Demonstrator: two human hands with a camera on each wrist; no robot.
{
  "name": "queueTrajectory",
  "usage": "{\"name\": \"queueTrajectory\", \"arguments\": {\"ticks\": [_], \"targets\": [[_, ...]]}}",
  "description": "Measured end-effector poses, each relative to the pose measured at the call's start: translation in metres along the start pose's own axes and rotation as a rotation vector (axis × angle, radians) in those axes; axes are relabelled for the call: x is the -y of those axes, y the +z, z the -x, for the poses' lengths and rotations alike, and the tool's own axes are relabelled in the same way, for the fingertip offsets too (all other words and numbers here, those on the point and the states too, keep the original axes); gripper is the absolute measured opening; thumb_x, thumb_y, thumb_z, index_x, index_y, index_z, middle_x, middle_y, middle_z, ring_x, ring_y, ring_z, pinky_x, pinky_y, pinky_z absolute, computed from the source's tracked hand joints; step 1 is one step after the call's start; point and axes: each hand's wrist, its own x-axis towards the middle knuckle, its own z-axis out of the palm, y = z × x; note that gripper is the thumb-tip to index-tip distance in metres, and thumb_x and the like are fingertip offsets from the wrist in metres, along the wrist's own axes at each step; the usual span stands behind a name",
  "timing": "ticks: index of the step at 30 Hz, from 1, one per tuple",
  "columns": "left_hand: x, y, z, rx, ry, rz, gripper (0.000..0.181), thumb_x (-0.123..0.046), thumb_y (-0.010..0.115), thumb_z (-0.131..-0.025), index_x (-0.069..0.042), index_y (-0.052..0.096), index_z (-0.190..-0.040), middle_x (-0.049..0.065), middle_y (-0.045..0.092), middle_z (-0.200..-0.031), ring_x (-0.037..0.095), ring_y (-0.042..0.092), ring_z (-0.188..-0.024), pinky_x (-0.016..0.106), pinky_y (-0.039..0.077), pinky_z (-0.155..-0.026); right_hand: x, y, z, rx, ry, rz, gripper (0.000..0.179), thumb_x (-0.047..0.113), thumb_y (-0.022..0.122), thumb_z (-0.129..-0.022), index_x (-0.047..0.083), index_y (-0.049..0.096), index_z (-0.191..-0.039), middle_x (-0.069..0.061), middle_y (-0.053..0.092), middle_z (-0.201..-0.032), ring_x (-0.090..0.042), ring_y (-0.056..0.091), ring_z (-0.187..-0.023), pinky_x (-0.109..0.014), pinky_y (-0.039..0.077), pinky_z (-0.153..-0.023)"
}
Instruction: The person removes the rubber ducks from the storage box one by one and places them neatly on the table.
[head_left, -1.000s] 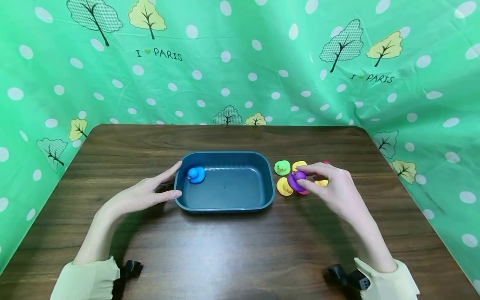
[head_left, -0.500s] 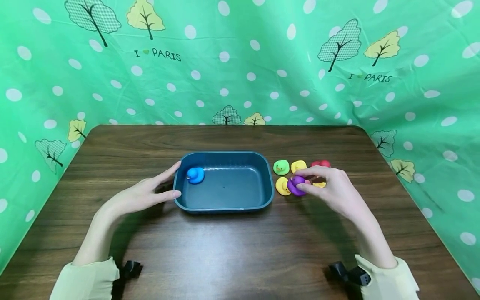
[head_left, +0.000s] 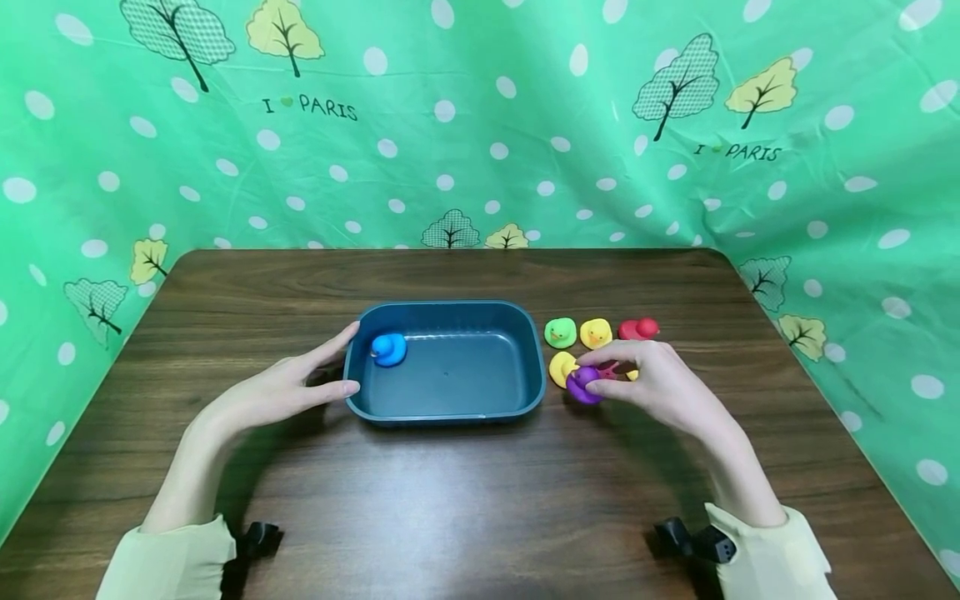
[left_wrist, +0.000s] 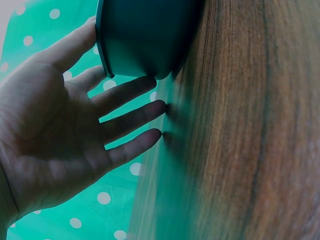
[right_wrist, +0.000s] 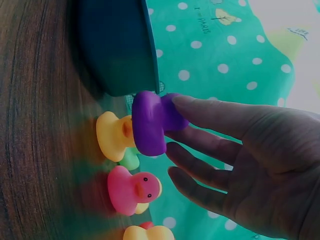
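Observation:
A purple rubber duck [head_left: 582,387] is pinched between the thumb and fingers of my right hand [head_left: 660,383]; the right wrist view shows the purple duck [right_wrist: 150,122] held above the table. Around it stand a yellow duck [head_left: 562,368], a green duck [head_left: 560,332], another yellow duck [head_left: 596,333] and a red duck [head_left: 638,329]. A pink duck [right_wrist: 131,190] stands below the hand, mostly hidden in the head view. My left hand [head_left: 281,392] touches the left rim of a dark blue tray [head_left: 446,417] with spread, straight fingers. Inside the tray at left sits a blue duck [head_left: 389,350].
The brown wooden table [head_left: 450,500] carries the tray at its middle and the group of ducks just right of it. A green dotted cloth [head_left: 480,125] hangs behind and beside the table.
My right hand has drawn the purple duck a little toward the near side and left, uncovering the red duck behind. The left hand keeps its place at the tray.

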Motion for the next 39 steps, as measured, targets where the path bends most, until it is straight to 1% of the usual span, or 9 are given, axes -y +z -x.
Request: {"name": "queueTrajectory", "arguments": {"ticks": [3,7,12,17,22,26,30,39], "targets": [[0.000,-0.001,0.000,0.001,0.017,-0.009,0.081,-0.056,0.057,-0.101,-0.049,0.004,-0.162,0.007,0.013,-0.175,0.043,0.016,-0.160,0.072,0.028,-0.119,-0.001,0.002,0.000,0.026,-0.004,-0.006,0.025,0.015,0.083,-0.087,0.015,0.080,-0.112,-0.001,0.079,-0.108,-0.023,0.070,-0.101,-0.036,0.060,-0.085],[0.000,0.000,0.000,0.003,0.029,-0.016,0.082,-0.055,0.056,-0.102,-0.045,0.003,-0.164,0.008,0.012,-0.175,0.043,0.016,-0.160,0.072,0.028,-0.119,0.000,0.004,-0.001,0.054,-0.012,-0.009,0.024,0.016,0.083,-0.087,0.018,0.080,-0.110,0.002,0.079,-0.110,-0.020,0.069,-0.103,-0.038,0.060,-0.087],[0.001,0.001,-0.001,-0.002,0.017,-0.010,0.082,-0.055,0.057,-0.101,-0.049,0.003,-0.163,0.006,0.013,-0.175,0.042,0.016,-0.160,0.072,0.028,-0.120,0.001,0.008,-0.002,0.082,-0.051,-0.017,0.025,0.017,0.085,-0.085,0.021,0.080,-0.109,0.007,0.078,-0.108,-0.015,0.068,-0.104,-0.038,0.060,-0.090],[0.001,0.001,-0.001,-0.004,0.012,-0.012,0.081,-0.054,0.056,-0.102,-0.050,0.003,-0.162,0.006,0.012,-0.175,0.043,0.016,-0.160,0.072,0.028,-0.119,-0.001,0.013,-0.004,0.120,-0.084,-0.052,0.026,0.016,0.086,-0.084,0.021,0.080,-0.109,0.009,0.076,-0.103,-0.012,0.066,-0.097,-0.036,0.060,-0.088],[0.000,0.001,-0.001,-0.003,0.008,-0.014,0.081,-0.056,0.057,-0.101,-0.050,0.003,-0.162,0.006,0.013,-0.175,0.043,0.016,-0.160,0.072,0.028,-0.119,-0.002,0.016,-0.004,0.144,-0.072,-0.062,0.027,0.017,0.086,-0.084,0.022,0.081,-0.110,0.008,0.075,-0.103,-0.018,0.064,-0.097,-0.031,0.058,-0.085],[0.000,0.001,-0.001,-0.003,0.010,-0.016,0.081,-0.056,0.057,-0.101,-0.050,0.003,-0.162,0.006,0.013,-0.175,0.043,0.016,-0.160,0.072,0.028,-0.119,-0.003,0.017,-0.004,0.165,-0.046,-0.054,0.027,0.019,0.086,-0.084,0.024,0.080,-0.110,0.008,0.076,-0.106,-0.018,0.062,-0.100,-0.031,0.058,-0.085],[0.000,0.001,-0.002,-0.002,0.016,-0.015,0.081,-0.054,0.057,-0.102,-0.050,0.003,-0.162,0.006,0.013,-0.175,0.043,0.016,-0.160,0.072,0.028,-0.120,-0.005,0.018,-0.005,0.190,-0.039,-0.066,0.027,0.019,0.085,-0.085,0.024,0.080,-0.111,0.009,0.078,-0.108,-0.018,0.062,-0.102,-0.032,0.058,-0.087],[0.000,0.001,-0.001,0.002,0.015,-0.003,0.081,-0.057,0.056,-0.101,-0.051,0.003,-0.161,0.004,0.012,-0.175,0.042,0.015,-0.161,0.072,0.027,-0.120,-0.012,0.021,-0.007,0.227,-0.052,-0.102,0.027,0.018,0.085,-0.085,0.023,0.080,-0.111,0.008,0.079,-0.111,-0.008,0.066,-0.103,-0.031,0.058,-0.091]]}}
